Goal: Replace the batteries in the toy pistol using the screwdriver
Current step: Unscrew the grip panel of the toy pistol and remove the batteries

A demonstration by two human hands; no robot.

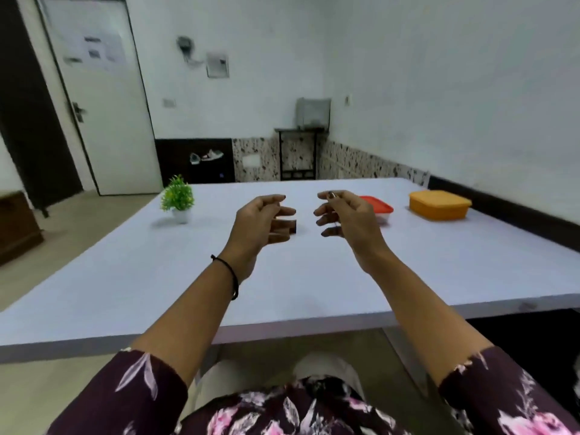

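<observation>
My left hand [262, 222] and my right hand [346, 216] hover side by side above the middle of the pale table [314, 277], palms turned toward each other. The fingers of both are loosely curled and I see nothing held in either. A small dark box-like object [292, 227] lies on the table just behind my left fingers, mostly hidden by them. No toy pistol, screwdriver or batteries show anywhere in view.
An orange lidded container [439, 205] sits at the far right of the table. A red-lidded box [381, 208] lies partly behind my right hand. A small potted green plant [178, 197] stands at the far left. The table's near edge runs below my forearms.
</observation>
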